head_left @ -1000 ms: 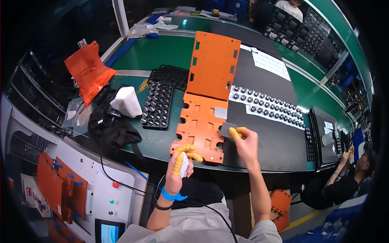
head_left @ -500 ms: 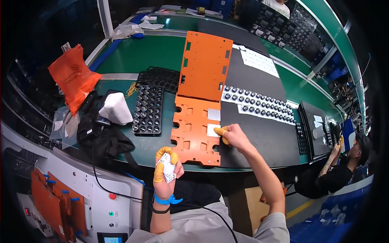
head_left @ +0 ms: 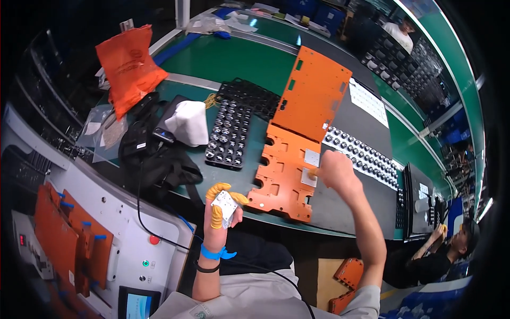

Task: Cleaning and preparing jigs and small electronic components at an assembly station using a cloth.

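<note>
My left hand (head_left: 223, 208), in yellow finger cots, is closed around a small stack of white square circuit boards (head_left: 226, 204), held in front of the orange fixture (head_left: 287, 175). That fixture lies on the bench with its lid (head_left: 313, 87) swung up and back. Two white boards sit in its right side; the farther board (head_left: 312, 157) lies flat. My right hand (head_left: 338, 171) is curled over the nearer board (head_left: 307, 179), one yellow-covered fingertip touching it. Most of that hand's fingers are hidden, as is anything between them.
A black tray of shiny round parts (head_left: 228, 135) stands left of the fixture. White strips carrying round black parts (head_left: 364, 157) lie on the dark mat at right. Black bag straps (head_left: 159, 165), a white bundle (head_left: 188, 123) and an orange bag (head_left: 130, 66) are farther left. A co-worker (head_left: 451, 247) works at far right.
The view has turned, so the bench sits farther right in the picture. My right hand has lifted and tipped over the nearer board; my left hand still holds its boards.
</note>
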Motion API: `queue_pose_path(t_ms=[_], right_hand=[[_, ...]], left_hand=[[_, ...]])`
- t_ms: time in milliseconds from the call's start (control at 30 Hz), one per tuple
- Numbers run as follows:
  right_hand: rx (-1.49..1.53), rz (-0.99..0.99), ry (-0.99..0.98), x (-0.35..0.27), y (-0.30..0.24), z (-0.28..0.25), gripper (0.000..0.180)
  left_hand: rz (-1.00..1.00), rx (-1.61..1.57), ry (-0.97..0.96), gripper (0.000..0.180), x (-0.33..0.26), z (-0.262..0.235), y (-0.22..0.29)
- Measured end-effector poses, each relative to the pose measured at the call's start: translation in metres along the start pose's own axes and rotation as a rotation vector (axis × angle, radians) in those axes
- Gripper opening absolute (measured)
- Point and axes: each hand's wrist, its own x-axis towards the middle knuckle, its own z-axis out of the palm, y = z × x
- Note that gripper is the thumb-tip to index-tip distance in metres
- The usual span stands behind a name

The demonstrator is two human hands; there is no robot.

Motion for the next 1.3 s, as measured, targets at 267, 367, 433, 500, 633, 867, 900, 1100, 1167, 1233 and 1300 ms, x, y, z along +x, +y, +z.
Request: queue_pose_path(t_ms=[267,367,433,500,633,867,900,1100,1167,1233,1300], right_hand=[[0.345,-0.405,0.373,0.031,-0.161,0.026,0.028],[0.344,-0.372,0.420,0.054,-0.175,0.034,0.031],[0.321,-0.369,0.396,0.065,-0.177,0.035,0.031],[0.279,-0.356,0.363,0.071,-0.177,0.036,0.031],[0.289,-0.350,0.312,0.080,-0.184,0.039,0.030],[0.525,-0.319,0.414,0.066,-0.173,0.040,0.026],[0.705,-0.284,0.334,0.060,-0.170,0.036,0.029],[1.413,-0.417,0.179,-0.027,-0.138,0.028,0.022],[1.527,-0.512,0.128,-0.063,-0.122,0.032,0.028],[1.444,-0.533,-0.014,-0.091,-0.103,0.032,0.024],[1.528,-0.501,-0.034,-0.104,-0.095,0.053,0.026]], left_hand=[[-0.055,-0.038,0.095,0.068,-0.011,-0.018,0.014],[-0.006,-0.045,0.085,0.072,-0.016,-0.025,0.015],[-0.028,-0.052,0.113,0.078,-0.018,-0.022,0.023],[-0.051,-0.062,0.136,0.085,-0.017,-0.021,0.025],[-0.049,-0.018,0.109,0.083,-0.019,-0.019,0.025],[-0.114,-0.100,0.141,0.083,-0.016,-0.005,0.024],[-0.089,-0.104,0.118,0.082,-0.015,-0.004,0.023],[0.041,-0.010,0.125,0.075,-0.012,0.007,0.021],[0.076,0.040,0.118,0.074,-0.014,0.014,0.023],[0.166,0.175,0.096,0.071,-0.016,0.022,0.025],[0.175,0.196,0.106,0.071,-0.016,0.035,0.027]])
